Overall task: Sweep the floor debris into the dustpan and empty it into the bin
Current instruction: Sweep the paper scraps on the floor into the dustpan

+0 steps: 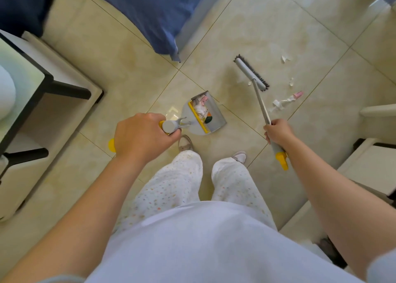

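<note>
Debris beyond broom head, ready for drawing toward part-filled dustpan; left hand gripping dustpan handle steady, right hand gripping broom shaft.

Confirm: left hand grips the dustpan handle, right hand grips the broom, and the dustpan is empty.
Not empty: the head view shows the dustpan holding paper scraps. The left hand does grip its handle, the right hand the broom.
</note>
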{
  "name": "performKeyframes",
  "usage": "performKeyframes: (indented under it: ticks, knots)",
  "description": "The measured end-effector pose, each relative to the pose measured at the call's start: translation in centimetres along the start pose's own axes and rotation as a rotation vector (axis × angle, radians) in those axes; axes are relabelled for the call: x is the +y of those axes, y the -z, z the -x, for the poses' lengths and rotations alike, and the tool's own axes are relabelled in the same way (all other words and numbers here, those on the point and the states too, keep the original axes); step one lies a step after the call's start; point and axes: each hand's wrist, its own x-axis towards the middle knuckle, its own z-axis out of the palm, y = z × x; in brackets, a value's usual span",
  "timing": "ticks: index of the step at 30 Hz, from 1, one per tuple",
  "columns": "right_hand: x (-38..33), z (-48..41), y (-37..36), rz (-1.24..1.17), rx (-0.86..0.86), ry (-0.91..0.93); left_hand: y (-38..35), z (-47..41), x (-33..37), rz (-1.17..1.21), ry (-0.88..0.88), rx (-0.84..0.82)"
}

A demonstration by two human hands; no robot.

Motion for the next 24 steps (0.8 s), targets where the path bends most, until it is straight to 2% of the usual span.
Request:
performKeyframes:
  ticks: [6, 11, 15, 20, 24]
  knots:
    - [-2.3, -1.6, -2.4, 0.033, -0.034, -0.026, 0.1, -2.1, -0.6, 0.007, -0.029, 0.022]
    - [-1.9, 1.3, -4.7, -0.017, -0.135, -0.051, 0.2, -2.7, 0.1, -0.036, -0.062, 0.015]
    - [-1.2, 5.4, -5.0, -0.182, -0.275, -0.066, 0.4, -3.2, 0.5, -0.041, -0.073, 0.028]
    - [0.1, 8.7, -3.7, -0.607, -0.429, -0.187, 0.5, -3.4, 0.5, -0.041, -0.074, 0.021]
    - [0.5, 10.4, -2.8, -0.645, -0.396, -0.142, 0.3, -3.0, 0.6, -0.045, -0.084, 0.031]
